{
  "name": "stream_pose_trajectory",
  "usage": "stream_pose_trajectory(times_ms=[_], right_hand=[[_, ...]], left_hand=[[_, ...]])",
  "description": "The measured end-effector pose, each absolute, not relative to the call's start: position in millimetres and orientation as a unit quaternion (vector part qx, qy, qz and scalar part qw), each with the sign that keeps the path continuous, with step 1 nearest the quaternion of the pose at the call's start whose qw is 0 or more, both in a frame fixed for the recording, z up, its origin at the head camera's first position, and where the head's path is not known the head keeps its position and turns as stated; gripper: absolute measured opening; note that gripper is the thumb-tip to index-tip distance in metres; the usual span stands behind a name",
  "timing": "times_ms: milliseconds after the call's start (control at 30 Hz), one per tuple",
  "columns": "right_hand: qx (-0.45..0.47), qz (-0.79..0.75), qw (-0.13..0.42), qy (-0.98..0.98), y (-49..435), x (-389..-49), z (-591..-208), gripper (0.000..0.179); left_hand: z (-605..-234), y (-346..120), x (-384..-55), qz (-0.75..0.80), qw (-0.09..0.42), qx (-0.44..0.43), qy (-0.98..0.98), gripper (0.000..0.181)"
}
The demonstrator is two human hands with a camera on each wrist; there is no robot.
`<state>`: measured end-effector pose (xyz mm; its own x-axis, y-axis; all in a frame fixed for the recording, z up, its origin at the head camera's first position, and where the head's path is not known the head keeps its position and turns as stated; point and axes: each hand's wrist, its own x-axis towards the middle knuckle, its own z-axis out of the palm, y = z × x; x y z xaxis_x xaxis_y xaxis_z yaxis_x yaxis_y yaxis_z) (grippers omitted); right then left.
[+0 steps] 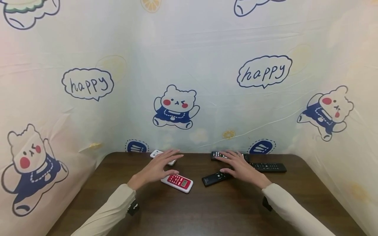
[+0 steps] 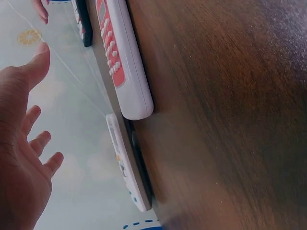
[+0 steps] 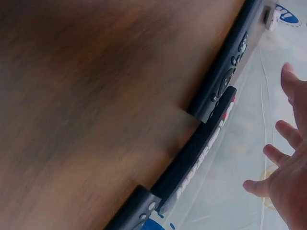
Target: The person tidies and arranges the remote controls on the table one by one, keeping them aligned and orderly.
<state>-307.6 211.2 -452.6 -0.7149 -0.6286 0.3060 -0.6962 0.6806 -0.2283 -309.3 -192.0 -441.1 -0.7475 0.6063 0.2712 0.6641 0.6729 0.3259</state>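
L grip [image 1: 157, 167] & R grip [image 1: 241, 166] spread nr red/wht remote [image 1: 178, 182] & closest blk remote [image 1: 216, 179], I'd go in slow w/o nudging either

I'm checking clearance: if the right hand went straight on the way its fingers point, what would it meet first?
Likely the printed backdrop ahead of the right hand; how far off it lies is unclear.
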Motion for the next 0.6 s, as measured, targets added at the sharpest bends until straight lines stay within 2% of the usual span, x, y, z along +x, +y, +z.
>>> stream_pose_trajectory(times_ms=[133, 400, 600], right_hand=[[0.378, 0.170, 0.087, -0.906, 206.8, -316.4, -455.7, 0.059], [0.380, 0.168, 0.064, -0.907, 206.9, -315.5, -465.1, 0.059], [0.384, 0.180, 0.049, -0.904, 206.1, -316.4, -463.8, 0.057]], left_hand=[[-442.7, -196.1, -312.5, -0.218, 0.057, -0.340, -0.913, 0.072], [-450.2, -197.1, -307.0, -0.168, -0.022, -0.352, -0.921, 0.052], [-455.5, -188.5, -308.9, -0.194, -0.033, -0.343, -0.919, 0.045]])
